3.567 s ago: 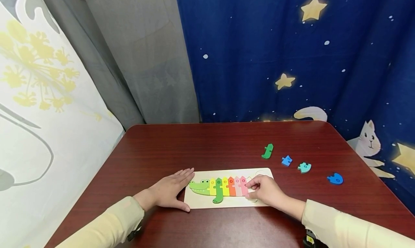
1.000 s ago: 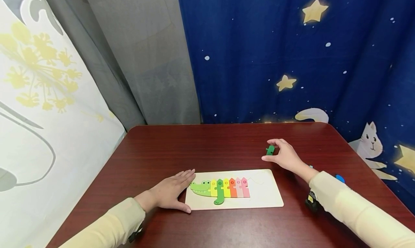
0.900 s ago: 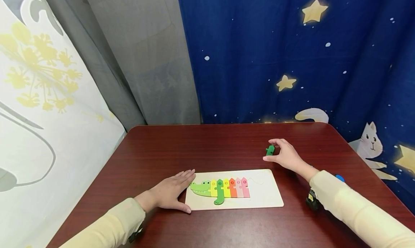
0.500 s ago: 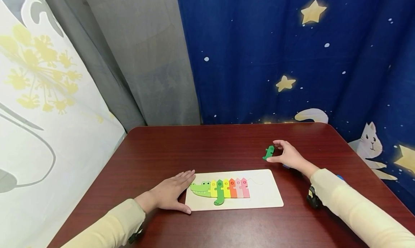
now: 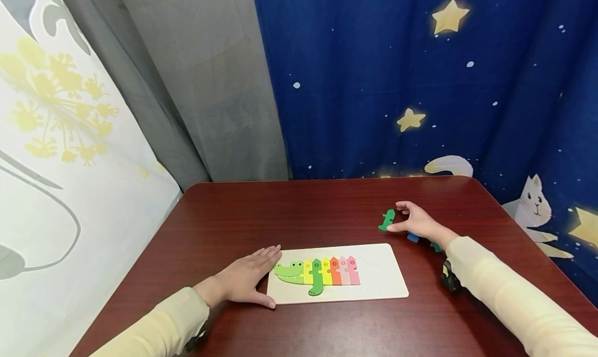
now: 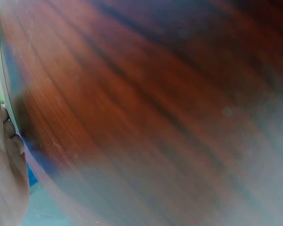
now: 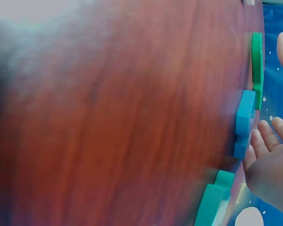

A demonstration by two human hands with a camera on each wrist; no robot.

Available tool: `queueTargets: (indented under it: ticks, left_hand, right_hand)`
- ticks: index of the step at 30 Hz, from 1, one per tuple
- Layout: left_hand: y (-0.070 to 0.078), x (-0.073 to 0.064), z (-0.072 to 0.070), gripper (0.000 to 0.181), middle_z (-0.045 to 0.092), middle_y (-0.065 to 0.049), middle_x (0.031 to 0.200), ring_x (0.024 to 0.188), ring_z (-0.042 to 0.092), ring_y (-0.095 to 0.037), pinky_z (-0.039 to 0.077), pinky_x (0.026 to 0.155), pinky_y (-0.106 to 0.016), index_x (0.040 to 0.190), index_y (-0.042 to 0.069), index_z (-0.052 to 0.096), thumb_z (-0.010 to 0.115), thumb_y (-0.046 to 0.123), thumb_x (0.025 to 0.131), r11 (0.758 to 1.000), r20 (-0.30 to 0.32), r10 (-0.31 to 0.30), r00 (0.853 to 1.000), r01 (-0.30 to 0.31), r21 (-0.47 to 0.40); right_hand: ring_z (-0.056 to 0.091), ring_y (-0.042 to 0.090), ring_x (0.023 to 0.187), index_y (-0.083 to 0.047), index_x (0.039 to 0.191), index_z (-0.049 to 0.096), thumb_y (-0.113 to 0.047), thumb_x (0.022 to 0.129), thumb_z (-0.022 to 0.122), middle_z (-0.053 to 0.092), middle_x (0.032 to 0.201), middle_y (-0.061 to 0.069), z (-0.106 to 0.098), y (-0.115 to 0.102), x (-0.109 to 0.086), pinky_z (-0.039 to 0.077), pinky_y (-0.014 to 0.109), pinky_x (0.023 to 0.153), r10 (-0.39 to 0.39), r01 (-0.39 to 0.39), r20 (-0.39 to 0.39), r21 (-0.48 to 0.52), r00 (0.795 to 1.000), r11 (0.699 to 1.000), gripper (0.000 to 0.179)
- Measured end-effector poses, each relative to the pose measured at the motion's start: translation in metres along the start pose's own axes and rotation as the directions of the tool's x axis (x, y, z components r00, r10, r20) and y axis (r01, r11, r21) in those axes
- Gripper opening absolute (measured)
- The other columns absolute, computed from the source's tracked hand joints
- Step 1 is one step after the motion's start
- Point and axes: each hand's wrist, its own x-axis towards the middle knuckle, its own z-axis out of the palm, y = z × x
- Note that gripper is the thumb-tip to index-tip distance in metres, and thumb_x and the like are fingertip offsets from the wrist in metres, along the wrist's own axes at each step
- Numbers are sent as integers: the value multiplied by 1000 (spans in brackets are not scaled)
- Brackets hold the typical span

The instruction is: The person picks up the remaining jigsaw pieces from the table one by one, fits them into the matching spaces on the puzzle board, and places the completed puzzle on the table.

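Observation:
My left hand (image 5: 247,275) lies flat, fingers straight, at the left edge of a pale wooden puzzle board (image 5: 383,274). Seated on the board is a crocodile with a light green head (image 5: 289,272), then yellow, green, orange and pink numbered pieces. My right hand (image 5: 419,224) hovers right of a dark green leg-shaped puzzle piece (image 5: 388,219) lying on the table. Its thumb tip is close to that piece; whether they touch I cannot tell. In the right wrist view the fingers (image 7: 269,139) are loosely bent and hold nothing.
A blue puzzle piece (image 5: 413,237) and a teal one (image 5: 436,247) lie partly under the right hand and wrist. The dark red table (image 5: 261,211) ends at curtains behind it.
From the pink pieces on the board, my right hand has moved out to the green leg piece. Over the last second it drew slightly right, uncovering that piece. The left hand stayed put.

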Motion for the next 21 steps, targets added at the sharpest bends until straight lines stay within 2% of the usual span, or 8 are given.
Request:
queueTargets:
  ticks: [9,15,21]
  left_hand:
    - [1,2,-1,115,16,-12,160,146,15,-22,18,117,-35,154,2,21,42,85,77,1000,3,1,1000,-1,4]
    - [1,2,-1,116,16,-12,161,146,14,-21,18,117,-35,154,3,21,42,86,76,1000,7,-5,1000,5,6]
    - [1,2,1,116,16,-12,160,146,15,-22,18,117,-35,154,3,21,43,86,76,1000,1,-3,1000,3,5]
  right_hand:
    - [31,45,128,12,143,31,-25,82,80,30,141,32,-2,1,4,32,56,107,71,-70,55,-10,996,997,86]
    - [29,46,128,11,144,29,-27,79,82,23,142,32,-1,5,7,31,58,106,76,-73,79,-44,994,996,92]
    - [25,47,128,10,143,30,-30,75,85,22,142,32,1,5,11,31,60,105,81,-74,78,-90,994,993,96]
